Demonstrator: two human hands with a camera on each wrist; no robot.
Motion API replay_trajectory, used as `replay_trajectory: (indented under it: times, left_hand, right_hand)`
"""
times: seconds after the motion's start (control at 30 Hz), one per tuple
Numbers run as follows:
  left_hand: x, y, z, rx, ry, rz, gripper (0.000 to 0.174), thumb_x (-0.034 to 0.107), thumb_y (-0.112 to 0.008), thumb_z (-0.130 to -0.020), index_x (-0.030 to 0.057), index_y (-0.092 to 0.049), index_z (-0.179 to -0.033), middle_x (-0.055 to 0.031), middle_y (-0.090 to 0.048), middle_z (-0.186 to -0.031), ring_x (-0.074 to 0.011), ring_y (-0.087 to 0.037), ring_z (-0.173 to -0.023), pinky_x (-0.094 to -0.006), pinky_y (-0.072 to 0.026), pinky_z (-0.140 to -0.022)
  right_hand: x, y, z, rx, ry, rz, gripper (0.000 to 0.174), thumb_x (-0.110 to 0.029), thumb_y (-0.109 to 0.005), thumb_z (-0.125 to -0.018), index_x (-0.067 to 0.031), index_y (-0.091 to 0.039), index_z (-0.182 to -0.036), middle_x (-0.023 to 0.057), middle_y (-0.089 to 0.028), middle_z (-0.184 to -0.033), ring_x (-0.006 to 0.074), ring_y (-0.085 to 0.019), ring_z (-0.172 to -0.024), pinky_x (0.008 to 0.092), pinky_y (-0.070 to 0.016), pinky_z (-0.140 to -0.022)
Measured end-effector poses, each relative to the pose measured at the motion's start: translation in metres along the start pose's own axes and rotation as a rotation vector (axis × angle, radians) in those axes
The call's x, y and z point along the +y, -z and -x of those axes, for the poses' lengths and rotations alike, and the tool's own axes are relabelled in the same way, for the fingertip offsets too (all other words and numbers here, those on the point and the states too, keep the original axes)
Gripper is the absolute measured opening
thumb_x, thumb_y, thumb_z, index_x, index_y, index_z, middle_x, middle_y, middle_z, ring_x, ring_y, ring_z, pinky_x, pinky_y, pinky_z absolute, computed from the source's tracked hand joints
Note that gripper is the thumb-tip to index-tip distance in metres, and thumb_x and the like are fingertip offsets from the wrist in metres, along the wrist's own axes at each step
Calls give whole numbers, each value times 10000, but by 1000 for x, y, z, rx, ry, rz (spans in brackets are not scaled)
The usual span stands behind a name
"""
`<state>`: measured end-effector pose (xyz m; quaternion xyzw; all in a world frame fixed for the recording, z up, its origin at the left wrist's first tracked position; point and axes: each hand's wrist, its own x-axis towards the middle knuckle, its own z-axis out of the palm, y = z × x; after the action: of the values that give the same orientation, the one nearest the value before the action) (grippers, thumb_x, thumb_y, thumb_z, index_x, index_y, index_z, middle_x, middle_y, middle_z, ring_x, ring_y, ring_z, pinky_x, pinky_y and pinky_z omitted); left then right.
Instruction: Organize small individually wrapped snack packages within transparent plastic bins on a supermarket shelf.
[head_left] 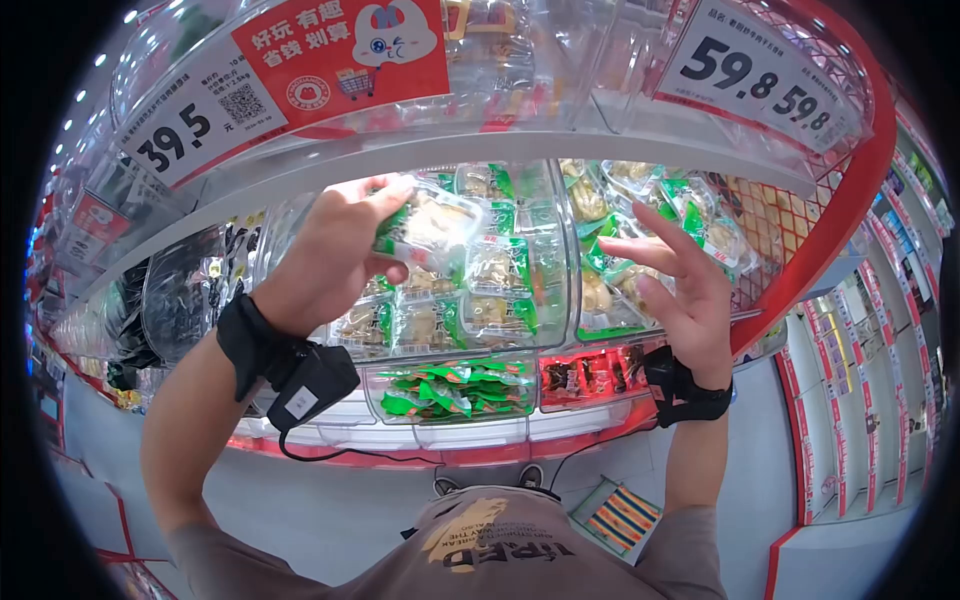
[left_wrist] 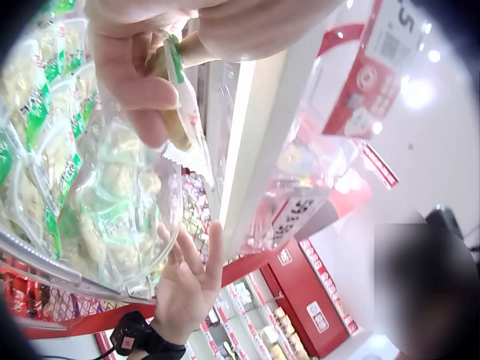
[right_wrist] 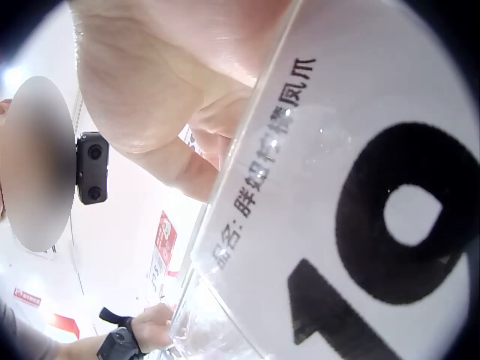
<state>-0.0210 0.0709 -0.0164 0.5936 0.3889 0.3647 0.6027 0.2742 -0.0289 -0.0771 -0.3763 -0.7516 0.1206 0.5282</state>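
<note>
In the head view my left hand (head_left: 335,235) pinches a clear packet (head_left: 435,225) of pale food with green printing, lifted over a bin of similar packets (head_left: 495,270). The left wrist view shows this packet (left_wrist: 191,120) edge-on between the thumb and fingers of my left hand (left_wrist: 142,82). My right hand (head_left: 690,295) holds nothing; its fingers spread over the neighbouring bin of green-and-clear packets (head_left: 610,290). Close to the right wrist camera, part of my right hand (right_wrist: 157,82) overlaps a large price card (right_wrist: 315,195).
A white shelf edge (head_left: 480,150) with price signs (head_left: 735,75) crosses above the bins. Small green packets (head_left: 455,390) and red packets (head_left: 590,375) fill the front trays. A red-rimmed mesh side (head_left: 845,235) closes the right end. A striped stool (head_left: 622,517) stands on the floor.
</note>
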Motion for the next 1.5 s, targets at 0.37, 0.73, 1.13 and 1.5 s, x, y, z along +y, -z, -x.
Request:
replay_trajectory:
  times: [0.37, 0.73, 1.13, 1.5]
  left_hand:
    - [-9, 92, -30, -43, -402, -1371, 406, 196, -647, -892, 52, -575, -1265, -102, -615, -1129, -199, -585, -1044, -316, -452, -904]
    - [-19, 31, -56, 32, -305, -1871, 292, 1, -578, -756, 81, -701, -1008, -148, -656, -1004, -341, -571, -1064, -448, -446, -922]
    - [-26, 26, -76, -201, -176, -2031, 309, -27, -577, -766, 114, -709, -1007, -102, -551, -1138, -272, -472, -1155, -535, -337, -972]
    - [-25, 45, -85, -74, -46, -1686, 378, 51, -631, -781, -20, -615, -1152, -221, -632, -1162, -373, -574, -1136, -411, -452, -973]
  right_hand:
    - [1, 0, 2, 15, -21, -48, 494, -42, -588, -843, -26, -532, -1334, 131, -727, -1016, 192, -670, -1025, 357, -424, -1001]
    - [1, -2, 5, 67, -15, -11, 446, -52, -594, -836, -15, -578, -1280, 121, -729, -935, 177, -675, -936, 340, -448, -949]
    - [8, 0, 4, 115, 63, -58, 443, -7, -589, -776, -61, -642, -1213, 95, -722, -855, 166, -684, -819, 311, -509, -800]
    - [6, 6, 5, 14, -25, -117, 428, -40, -597, -831, 32, -574, -1253, 114, -709, -894, 183, -663, -902, 362, -446, -935]
